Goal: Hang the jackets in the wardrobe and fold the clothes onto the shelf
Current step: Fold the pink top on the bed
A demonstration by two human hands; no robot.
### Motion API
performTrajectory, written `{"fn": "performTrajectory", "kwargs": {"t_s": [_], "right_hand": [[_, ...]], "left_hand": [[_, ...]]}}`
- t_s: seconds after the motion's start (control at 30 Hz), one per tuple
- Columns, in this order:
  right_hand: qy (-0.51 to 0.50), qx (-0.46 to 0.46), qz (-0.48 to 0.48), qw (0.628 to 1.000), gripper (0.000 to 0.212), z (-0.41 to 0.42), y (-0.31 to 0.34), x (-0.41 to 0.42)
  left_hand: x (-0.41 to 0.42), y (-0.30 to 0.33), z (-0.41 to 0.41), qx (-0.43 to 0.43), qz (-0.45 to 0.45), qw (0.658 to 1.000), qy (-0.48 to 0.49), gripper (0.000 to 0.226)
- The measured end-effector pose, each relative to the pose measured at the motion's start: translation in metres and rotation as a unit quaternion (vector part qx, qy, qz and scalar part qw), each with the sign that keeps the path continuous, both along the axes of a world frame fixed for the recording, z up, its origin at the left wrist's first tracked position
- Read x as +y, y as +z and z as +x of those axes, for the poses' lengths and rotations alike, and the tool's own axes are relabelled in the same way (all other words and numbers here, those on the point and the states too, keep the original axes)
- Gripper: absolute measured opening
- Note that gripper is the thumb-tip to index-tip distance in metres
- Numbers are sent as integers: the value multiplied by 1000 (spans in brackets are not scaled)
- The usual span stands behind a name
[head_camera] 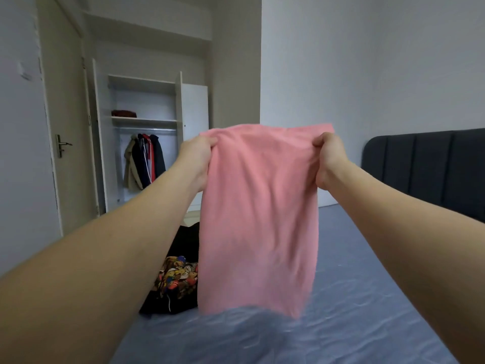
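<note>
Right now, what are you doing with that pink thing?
A person is holding up a pink cloth over the bed, the left hand and right hand each gripping a top corner, so it hangs straight down. More clothes lie on the bed. Jackets already hang in the open wardrobe.

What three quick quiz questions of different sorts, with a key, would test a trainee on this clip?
1. True or false: both hands hold the pink cloth by its top edge.
2. Where do the jackets hang? A) on the door B) on the wardrobe rail C) on the headboard
3. Fill in: the dark patterned garment lies on the ___.

Key: 1 true; the left hand and right hand pinch its top corners. 2 B. 3 bed.
</note>
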State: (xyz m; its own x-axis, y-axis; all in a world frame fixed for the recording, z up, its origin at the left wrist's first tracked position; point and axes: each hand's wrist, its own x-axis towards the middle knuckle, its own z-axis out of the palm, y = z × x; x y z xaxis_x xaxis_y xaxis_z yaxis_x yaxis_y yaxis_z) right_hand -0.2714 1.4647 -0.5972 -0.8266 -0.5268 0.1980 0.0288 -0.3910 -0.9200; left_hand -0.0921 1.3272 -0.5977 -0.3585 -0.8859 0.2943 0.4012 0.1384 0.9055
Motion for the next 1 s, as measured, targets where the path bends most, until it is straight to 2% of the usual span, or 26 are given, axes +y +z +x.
{"fn": "performTrajectory", "kwargs": {"t_s": [0.1,0.17,0.2,0.3,0.37,0.4,0.43,0.5,0.53,0.57,0.6,0.67,0.7,0.73,0.77,0.83,0.87,0.93,1.0], "right_hand": [[-19,7,-47,999,27,4,-13,26],[-34,0,-69,997,36,5,-44,48],[-46,-12,-81,996,32,5,-67,61],[-96,-99,-106,985,29,1,-164,104],[-88,-180,-116,973,29,3,-245,138],[-87,-221,-104,966,26,5,-285,158],[-92,-268,-84,955,25,6,-323,179],[-122,-341,-22,932,36,6,-385,217],[-133,-360,24,923,41,4,-408,231],[-137,-365,72,918,40,2,-422,238],[-135,-355,116,918,35,0,-430,239],[-125,-286,207,927,28,-8,-429,229],[-107,-210,285,929,27,-12,-422,222],[-75,-118,379,915,25,-14,-413,217],[-41,-18,464,885,22,-15,-407,214],[26,179,604,776,35,-10,-399,214],[68,238,639,728,40,-3,-396,216],[134,283,683,660,46,7,-398,220],[187,281,738,585,56,2,-401,228]], "left_hand": [[26,-6,10,19,-40,998,-33,21],[46,-30,17,-12,-65,995,-73,24],[58,-49,22,-36,-82,990,-110,24],[98,-128,36,-141,-110,953,-245,25],[128,-193,39,-254,-132,906,-313,20],[143,-229,40,-332,-156,861,-352,19],[159,-263,40,-420,-176,791,-408,18],[189,-319,42,-555,-153,602,-553,22],[199,-339,40,-585,-130,530,-601,27],[206,-350,36,-602,-112,504,-609,31],[207,-358,28,-604,-109,538,-577,33],[202,-364,8,-573,-167,683,-422,31],[200,-368,0,-556,-227,733,-318,27],[199,-379,-7,-558,-292,744,-224,19],[204,-396,-8,-589,-345,713,-158,25],[233,-445,0,-671,-386,614,-153,63],[250,-466,6,-679,-407,589,-159,71],[269,-487,13,-667,-448,575,-155,74],[266,-479,13,-655,-455,578,-171,80]]}}
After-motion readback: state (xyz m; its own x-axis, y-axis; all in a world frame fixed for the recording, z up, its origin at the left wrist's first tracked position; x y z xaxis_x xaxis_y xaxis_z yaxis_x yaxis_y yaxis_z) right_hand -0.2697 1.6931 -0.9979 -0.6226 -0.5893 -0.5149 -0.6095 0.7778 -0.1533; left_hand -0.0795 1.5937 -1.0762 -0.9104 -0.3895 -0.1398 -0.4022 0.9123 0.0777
